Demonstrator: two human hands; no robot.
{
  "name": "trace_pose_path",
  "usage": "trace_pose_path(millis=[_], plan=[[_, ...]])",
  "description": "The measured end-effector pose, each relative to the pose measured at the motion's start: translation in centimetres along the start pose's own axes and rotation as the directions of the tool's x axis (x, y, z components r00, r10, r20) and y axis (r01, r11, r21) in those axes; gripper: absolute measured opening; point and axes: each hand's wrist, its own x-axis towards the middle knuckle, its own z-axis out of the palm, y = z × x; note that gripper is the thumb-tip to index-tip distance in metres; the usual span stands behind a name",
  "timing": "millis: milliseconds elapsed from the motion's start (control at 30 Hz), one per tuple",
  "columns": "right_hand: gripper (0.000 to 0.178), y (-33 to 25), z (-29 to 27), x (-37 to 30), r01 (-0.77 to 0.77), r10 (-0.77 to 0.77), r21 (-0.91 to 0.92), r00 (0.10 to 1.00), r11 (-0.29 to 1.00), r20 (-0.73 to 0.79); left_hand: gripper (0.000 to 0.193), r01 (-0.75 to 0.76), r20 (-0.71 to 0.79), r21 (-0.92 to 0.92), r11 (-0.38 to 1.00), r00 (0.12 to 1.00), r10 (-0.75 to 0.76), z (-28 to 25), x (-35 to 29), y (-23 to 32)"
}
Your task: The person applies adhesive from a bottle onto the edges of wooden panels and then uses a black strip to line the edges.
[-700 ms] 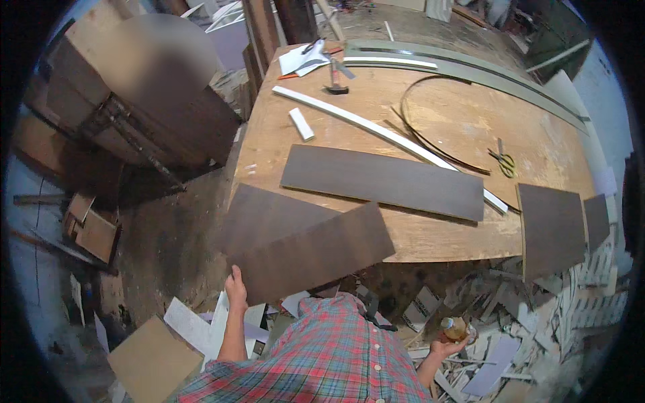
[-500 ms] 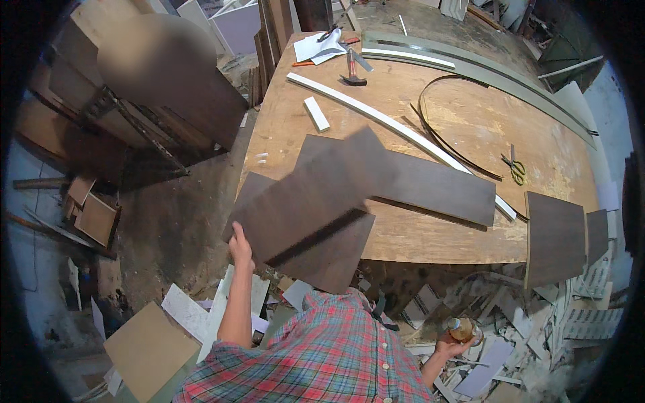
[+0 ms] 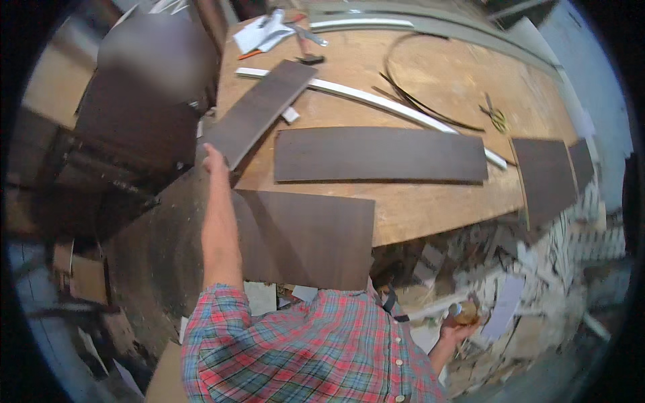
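My left hand (image 3: 215,161), arm stretched out, is closed on the near end of a dark brown wooden board (image 3: 269,104). That board slants over the table's left side, its far end above a white strip (image 3: 376,101) and partly covering a short white piece (image 3: 290,115). To its right a long dark board (image 3: 379,156) lies flat. A wider dark panel (image 3: 309,235) sits at the near left corner, against my shirt. Low on the right, my right hand (image 3: 459,332) is wrapped round a small clear bottle (image 3: 465,313) with amber contents.
On the wooden table (image 3: 430,215) are a hammer (image 3: 310,59), papers (image 3: 263,33), scissors (image 3: 496,115) and a dark curved strip (image 3: 396,84). Two dark panels (image 3: 545,174) stand at the right end. Offcuts (image 3: 537,295) litter the floor; a person (image 3: 151,67) is at far left.
My left hand has swung the dark board away from me to the far left, uncovering the long board and the wide panel. The bottle stays in my right hand. The view has shifted.
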Motion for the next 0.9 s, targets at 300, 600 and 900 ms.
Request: trace_pose_path(millis=[300, 600, 900], plan=[[0.052, 0.2, -0.8, -6.5, 0.068, -0.058, 0.065, 0.988, 0.996, -0.145, 0.061, -0.592, 0.658, 0.340, 0.731, 0.705, 0.265, -4.9, 6.0, -1.5], [0.052, 2.1, -2.6, -4.7, -0.033, 0.040, 0.069, 0.993, 0.997, -0.109, 0.053, -0.598, 0.638, 0.562, 0.571, 0.753, 0.161, -26.3, -5.2, -7.1], [0.058, 2.3, -1.1, 0.8, -0.337, 0.328, 0.080, 0.939, 0.938, 0.106, 0.065, -0.546, 0.571, 0.694, 0.469, 0.814, 0.102, -29.8, -12.9, -11.7]])
